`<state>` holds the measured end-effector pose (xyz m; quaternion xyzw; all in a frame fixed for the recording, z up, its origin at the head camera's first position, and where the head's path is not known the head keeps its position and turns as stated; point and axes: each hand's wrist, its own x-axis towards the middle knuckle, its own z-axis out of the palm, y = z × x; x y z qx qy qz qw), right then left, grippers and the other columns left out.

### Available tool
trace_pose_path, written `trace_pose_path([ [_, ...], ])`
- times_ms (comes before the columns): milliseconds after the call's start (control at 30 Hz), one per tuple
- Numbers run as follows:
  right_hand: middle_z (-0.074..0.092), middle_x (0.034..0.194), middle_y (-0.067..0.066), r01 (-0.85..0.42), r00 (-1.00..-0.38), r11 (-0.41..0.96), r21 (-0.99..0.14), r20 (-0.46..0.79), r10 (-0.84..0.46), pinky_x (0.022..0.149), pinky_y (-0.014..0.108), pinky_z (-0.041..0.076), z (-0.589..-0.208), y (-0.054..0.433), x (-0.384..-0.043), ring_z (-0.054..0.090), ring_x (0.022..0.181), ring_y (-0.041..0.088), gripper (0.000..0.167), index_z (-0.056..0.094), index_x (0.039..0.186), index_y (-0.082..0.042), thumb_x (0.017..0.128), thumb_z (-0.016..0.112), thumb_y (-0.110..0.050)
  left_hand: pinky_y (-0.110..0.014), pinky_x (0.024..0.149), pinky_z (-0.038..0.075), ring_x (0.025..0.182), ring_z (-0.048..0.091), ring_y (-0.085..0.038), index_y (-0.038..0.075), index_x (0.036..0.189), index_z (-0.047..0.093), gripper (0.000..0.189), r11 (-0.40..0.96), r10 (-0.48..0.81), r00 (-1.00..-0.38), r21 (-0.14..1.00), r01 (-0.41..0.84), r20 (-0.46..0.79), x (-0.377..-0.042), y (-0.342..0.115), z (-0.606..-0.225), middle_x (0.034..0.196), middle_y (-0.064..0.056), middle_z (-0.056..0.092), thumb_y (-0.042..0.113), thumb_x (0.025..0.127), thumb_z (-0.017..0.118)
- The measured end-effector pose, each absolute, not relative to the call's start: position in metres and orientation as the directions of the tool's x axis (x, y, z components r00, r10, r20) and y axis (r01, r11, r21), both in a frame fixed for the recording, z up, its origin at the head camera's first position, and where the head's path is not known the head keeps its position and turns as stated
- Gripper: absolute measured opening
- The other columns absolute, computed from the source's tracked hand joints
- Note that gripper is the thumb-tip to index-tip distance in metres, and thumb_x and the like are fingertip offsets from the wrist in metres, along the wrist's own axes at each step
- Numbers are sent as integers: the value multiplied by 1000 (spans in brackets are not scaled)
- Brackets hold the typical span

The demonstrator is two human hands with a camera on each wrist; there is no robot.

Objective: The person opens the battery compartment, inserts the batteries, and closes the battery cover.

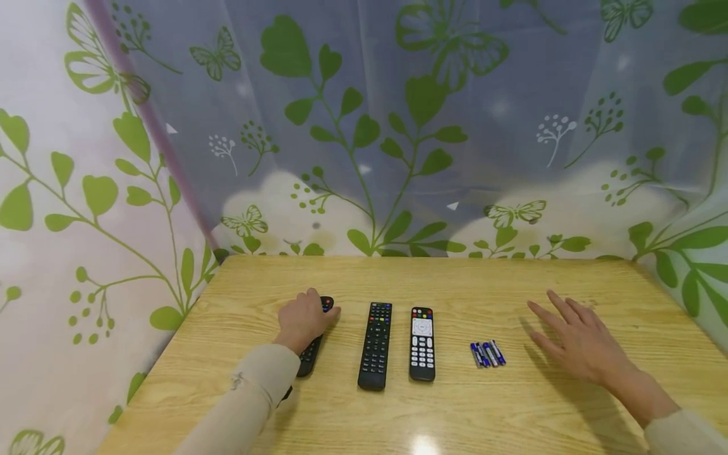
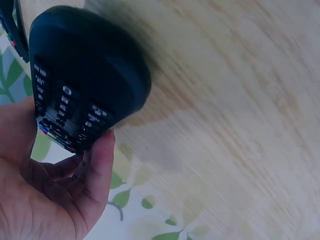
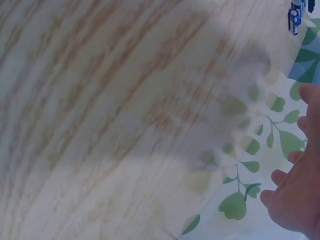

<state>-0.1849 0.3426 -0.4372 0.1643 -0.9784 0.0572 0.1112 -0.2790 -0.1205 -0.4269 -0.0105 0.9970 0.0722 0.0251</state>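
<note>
We find the long black plastic remote with rounded ends [image 1: 309, 362] at the worktop's [image 1: 512, 411] left. Our left hand [image 1: 304, 322] grips its opposite edges, probably for steadiness. Beside it, we note the black, dark-keyed remote [image 1: 375, 346], then the black, white-keyed remote [image 1: 422, 344], apparently spaced for separate access. Beyond the blue-and-silver cylindrical batteries [image 1: 487, 354], our right hand [image 1: 586, 341] is spread, holding nothing.

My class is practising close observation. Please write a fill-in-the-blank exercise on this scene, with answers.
The left hand grips a remote; the right hand holds ____.
The remotes in view number ____.
The batteries lie between the white-buttoned remote and the ____ hand.
The leaves printed on the backdrop are ____.

Missing words: nothing; three; right; green.
</note>
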Motion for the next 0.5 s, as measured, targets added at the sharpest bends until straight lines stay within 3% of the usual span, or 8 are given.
trace_pose_path([
  [500, 23, 149, 29, -305, -943, 943, -129, 178, -281, 97, 73, 21, -437, 343, -186, 24, 127, 56, 58, 36, 147, -12, 99, 47, -43, -43, 53, 49, 60, 55, -28, -1, 107, 51, 54, 991, -7, -999, 133, -14, -52, -278, -118, -434, 82, -16, 54, 49, 90, 61],
])
